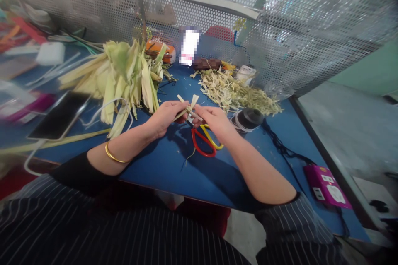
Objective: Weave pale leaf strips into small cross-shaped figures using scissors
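Pale corn husk strips (194, 100) cross each other between my two hands above the blue table. My left hand (169, 115) has its fingers closed on them from the left; a gold bangle circles that wrist. From the right, my right hand (214, 121) pinches the same strips between thumb and fingers. Scissors (203, 147) with one red and one yellow handle lie just below my hands, their blades hidden. To the right of my right hand stands a dark spool (248, 119) wound with pale thread at its base.
A heap of corn husks (124, 70) lies at left, and husk scraps (230, 91) spread at back right. A phone (59, 116) with a white cable rests at left. A purple power strip (328, 186) sits near the right edge. Behind rises a perforated metal screen (217, 4).
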{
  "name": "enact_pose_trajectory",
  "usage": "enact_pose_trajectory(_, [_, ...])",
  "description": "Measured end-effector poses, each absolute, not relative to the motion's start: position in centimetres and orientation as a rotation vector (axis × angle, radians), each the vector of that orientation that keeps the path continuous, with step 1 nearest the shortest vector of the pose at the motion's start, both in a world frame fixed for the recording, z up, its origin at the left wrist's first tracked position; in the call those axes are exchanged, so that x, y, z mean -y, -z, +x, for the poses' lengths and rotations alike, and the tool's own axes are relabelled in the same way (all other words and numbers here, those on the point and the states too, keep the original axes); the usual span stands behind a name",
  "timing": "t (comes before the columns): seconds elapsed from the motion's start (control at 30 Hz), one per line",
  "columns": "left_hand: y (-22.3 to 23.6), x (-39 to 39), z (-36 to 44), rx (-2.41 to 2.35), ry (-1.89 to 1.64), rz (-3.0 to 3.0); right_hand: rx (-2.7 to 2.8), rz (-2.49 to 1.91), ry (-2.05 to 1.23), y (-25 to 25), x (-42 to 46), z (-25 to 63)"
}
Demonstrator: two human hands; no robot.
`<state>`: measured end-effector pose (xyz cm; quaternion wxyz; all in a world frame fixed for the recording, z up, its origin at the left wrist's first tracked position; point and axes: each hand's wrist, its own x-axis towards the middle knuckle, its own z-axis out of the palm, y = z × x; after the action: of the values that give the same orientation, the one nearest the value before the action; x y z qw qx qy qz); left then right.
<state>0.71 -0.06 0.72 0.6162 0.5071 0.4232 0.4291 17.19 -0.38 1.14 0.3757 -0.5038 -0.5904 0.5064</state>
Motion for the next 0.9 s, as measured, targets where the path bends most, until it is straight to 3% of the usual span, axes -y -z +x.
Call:
enact_pose_trajectory(0.23, [-1.1, 0.3, 0.8, -1.081, -1.041, 1.272, 1.881, -1.307, -0.948, -1.4, 1.4, 17.0])
enact_pose_trajectory(0.4, [-1.0, 0.5, 0.4, -1.039, -0.923, 1.453, 1.746, -1.378, -0.348, -2.2, 1.2, 17.5])
enact_pose_trajectory(0.6, [-0.4, 1.2, 0.7, -1.015, -0.805, 1.569, 1.769, -1.203, -0.697, -1.2, 1.2, 16.8])
enact_pose_trajectory(0.9, [-1.1, 1.3, 0.7, -1.042, -0.877, 1.692, 1.581, -1.239, -0.702, 0.0, 1.2, 16.1])
